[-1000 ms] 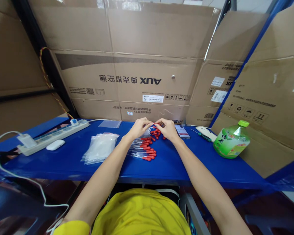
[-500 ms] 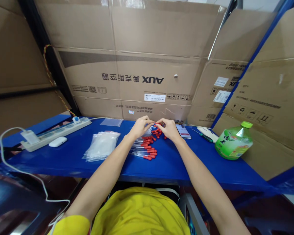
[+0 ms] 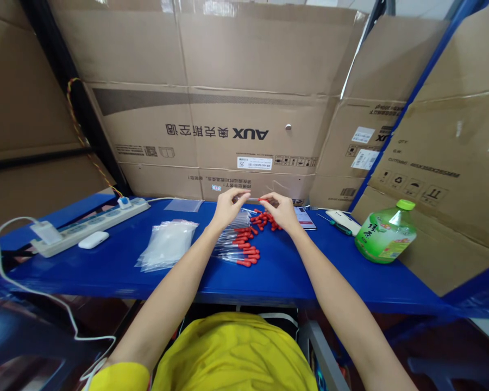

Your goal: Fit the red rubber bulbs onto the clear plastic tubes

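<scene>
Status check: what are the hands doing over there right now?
Left hand pinching a clear tube. Right hand pinching a red cap. Tube pile below. Nothing blocking.

Blue shelf (image 3: 106,266), cardboard boxes (image 3: 228,81) behind.

Bright, even overhead light; wide-angle bending and soft blur at edges.

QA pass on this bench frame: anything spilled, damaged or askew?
Nothing spilled or broken. The green bottle lies tilted on its side against the cardboard, cap on. Loose red caps are scattered by the right hand.
</scene>
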